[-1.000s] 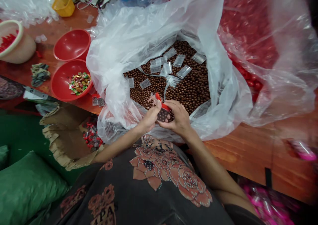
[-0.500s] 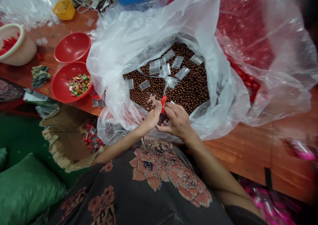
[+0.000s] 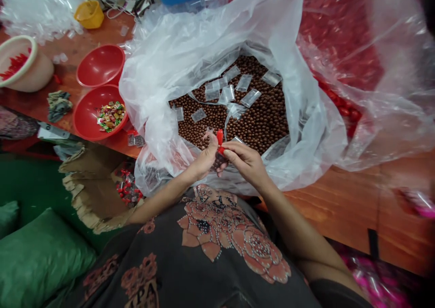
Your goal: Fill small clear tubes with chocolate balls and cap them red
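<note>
A small clear pack of brown balls (image 3: pixel 217 162) with a red top (image 3: pixel 220 138) is between my hands, low in front of me. My left hand (image 3: pixel 205 159) holds the pack from the left, its thumb raised and its fingers curled beneath. From the right, my right hand (image 3: pixel 246 160) pinches the base of the red top between thumb and forefinger. Just beyond my hands, a big white plastic bag (image 3: pixel 146 72) lies open, full of loose brown balls (image 3: pixel 261 122). Several clear flat empty cases (image 3: pixel 250 98) rest on those balls.
At left stand two red bowls (image 3: pixel 99 63), one with wrapped candies (image 3: pixel 111 116), a white tub (image 3: pixel 30 79) with red pieces, and a yellow container (image 3: pixel 89 15). A cardboard box (image 3: pixel 88 181) below holds red-topped packs (image 3: pixel 128 186). Clear plastic over red pieces (image 3: pixel 346 31) fills the far right.
My left thumb has lifted off the red top and spread away. My right fingers have closed to a pinch at its base, and the top stands more upright.
</note>
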`<action>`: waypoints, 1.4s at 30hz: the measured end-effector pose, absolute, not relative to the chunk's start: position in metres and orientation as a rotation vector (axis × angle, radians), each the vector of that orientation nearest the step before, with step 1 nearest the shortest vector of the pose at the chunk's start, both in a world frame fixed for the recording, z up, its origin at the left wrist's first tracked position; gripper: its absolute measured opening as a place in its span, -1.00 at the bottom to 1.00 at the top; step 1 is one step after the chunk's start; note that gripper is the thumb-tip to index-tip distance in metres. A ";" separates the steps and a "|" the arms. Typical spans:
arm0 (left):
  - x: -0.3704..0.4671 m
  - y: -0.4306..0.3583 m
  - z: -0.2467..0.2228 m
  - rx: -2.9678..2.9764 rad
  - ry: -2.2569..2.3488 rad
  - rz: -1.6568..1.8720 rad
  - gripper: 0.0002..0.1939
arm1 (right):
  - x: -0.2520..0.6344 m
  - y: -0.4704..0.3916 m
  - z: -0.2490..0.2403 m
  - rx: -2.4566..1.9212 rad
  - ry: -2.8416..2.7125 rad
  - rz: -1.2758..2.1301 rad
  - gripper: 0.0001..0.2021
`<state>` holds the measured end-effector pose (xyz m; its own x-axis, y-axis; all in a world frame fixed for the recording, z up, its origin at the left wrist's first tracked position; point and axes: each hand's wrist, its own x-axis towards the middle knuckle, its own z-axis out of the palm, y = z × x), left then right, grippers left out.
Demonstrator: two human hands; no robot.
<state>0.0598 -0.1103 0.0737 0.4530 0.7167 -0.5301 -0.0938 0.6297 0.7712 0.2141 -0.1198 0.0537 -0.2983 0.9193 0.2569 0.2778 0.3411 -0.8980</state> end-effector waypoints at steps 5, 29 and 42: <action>0.059 -0.113 0.069 0.755 0.955 0.514 0.00 | 0.216 -0.122 0.055 -1.098 -1.759 0.981 -0.77; 0.046 -0.118 0.059 0.967 1.110 0.508 -0.12 | 0.213 -0.132 0.048 -0.995 -1.971 0.816 -0.66; 0.063 -0.111 0.058 0.516 0.905 0.781 -0.20 | 0.202 -0.127 0.037 -0.959 -2.144 0.320 -0.28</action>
<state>0.0626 -0.1113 0.0580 0.3810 0.7807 -0.4953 -0.3758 0.6202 0.6885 0.2021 -0.1271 0.0368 -0.4359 0.7227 0.5364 0.5345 0.6874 -0.4917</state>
